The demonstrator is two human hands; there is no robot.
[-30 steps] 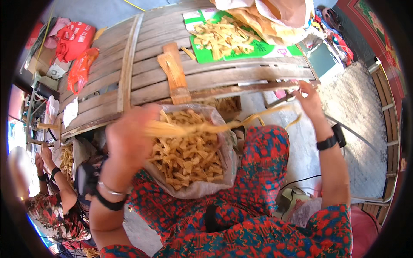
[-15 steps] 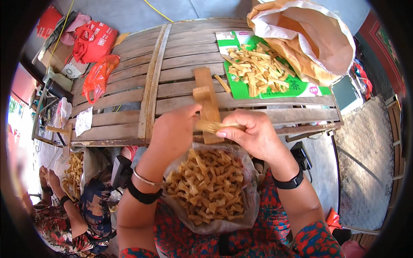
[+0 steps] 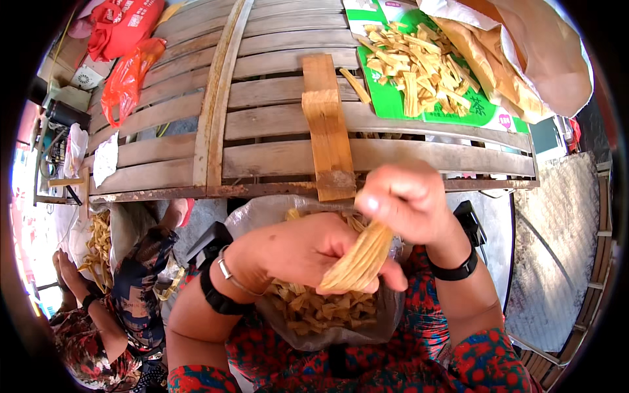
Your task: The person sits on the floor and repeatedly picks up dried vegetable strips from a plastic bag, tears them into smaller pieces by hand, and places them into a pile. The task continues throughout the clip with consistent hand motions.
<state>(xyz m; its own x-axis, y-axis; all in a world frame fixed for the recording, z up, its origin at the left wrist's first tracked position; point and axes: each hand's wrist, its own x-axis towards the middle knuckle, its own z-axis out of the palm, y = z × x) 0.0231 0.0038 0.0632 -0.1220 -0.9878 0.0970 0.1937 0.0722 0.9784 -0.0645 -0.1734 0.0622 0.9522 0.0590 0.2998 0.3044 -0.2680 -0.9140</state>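
Head view. Gripping a folded bundle of pale yellow strips (image 3: pixel 357 262) in left hand (image 3: pixel 308 245): closed grip, back of hand up, fingertips poking out past the bundle's right side. Bundle tilted, broad ridged end low toward the left, narrow end up toward the right, all above an open plastic sack (image 3: pixel 252 211). At the narrow end: right hand (image 3: pixel 409 200), fingers curled, thumb forward. Blurred there; cannot tell right grip: pinching or only touching.

In the sack: heap of short yellow-brown pieces (image 3: pixel 327 311), partly hidden by left hand and forearm. Black wristbands (image 3: pixel 452 265) on both wrists, plus silver bangle (image 3: pixel 225 267) on the left one.

Beyond the hands: slatted wooden bench (image 3: pixel 262 159). On it, near middle: stepped wooden block (image 3: pixel 327 134), near end out at the front edge, just beyond right hand. To the right of block: single loose strip (image 3: pixel 354 86), just beside green sheet (image 3: pixel 388 108). On the sheet: pile of cut strips (image 3: pixel 419 62). Right of pile: brown paper sack (image 3: pixel 485 56), mouth open, pale inside, partly over the sheet.

On bench, far left: red bag (image 3: pixel 128 26), orange-red plastic bag (image 3: pixel 131 75) just in front, white paper (image 3: pixel 105 160) nearer front edge.

Low left, well apart: co-worker's hands (image 3: pixel 67 268), near second heap of yellow pieces (image 3: pixel 98 245).
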